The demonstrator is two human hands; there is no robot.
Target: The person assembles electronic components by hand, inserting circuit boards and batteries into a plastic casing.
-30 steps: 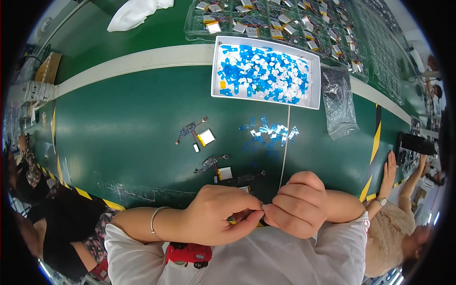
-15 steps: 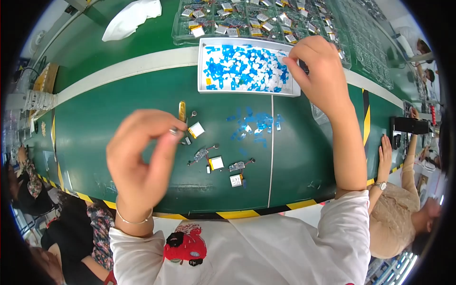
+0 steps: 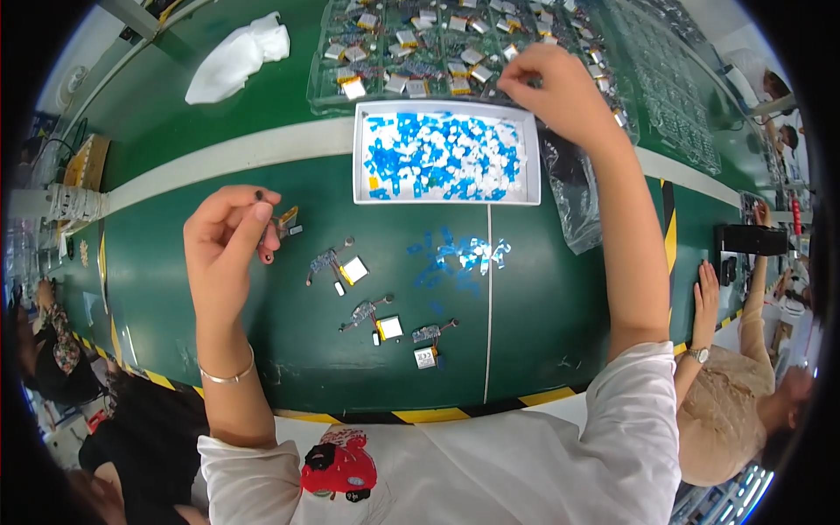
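My left hand, over the left part of the table, pinches a small circuit board assembly. Its yellow-edged battery and a dark round end stick out past the fingers, which hide the board. My right hand is raised over the near right part of a clear tray of batteries and boards. Its thumb and fingertips are pressed together, and anything between them is too small to tell. In front of it stands a white box filled with small blue and white pieces. Several wired board-and-battery assemblies lie mid-table.
Loose blue film pieces are scattered right of the assemblies. A clear plastic bag lies beside the box. White cloth-like material is at the far left. Co-workers sit on both sides, one hand resting at the right table edge.
My left hand has moved left, still holding the board assembly, and has turned. My right hand has gone from the box's right end to over the tray. The view has shifted slightly.
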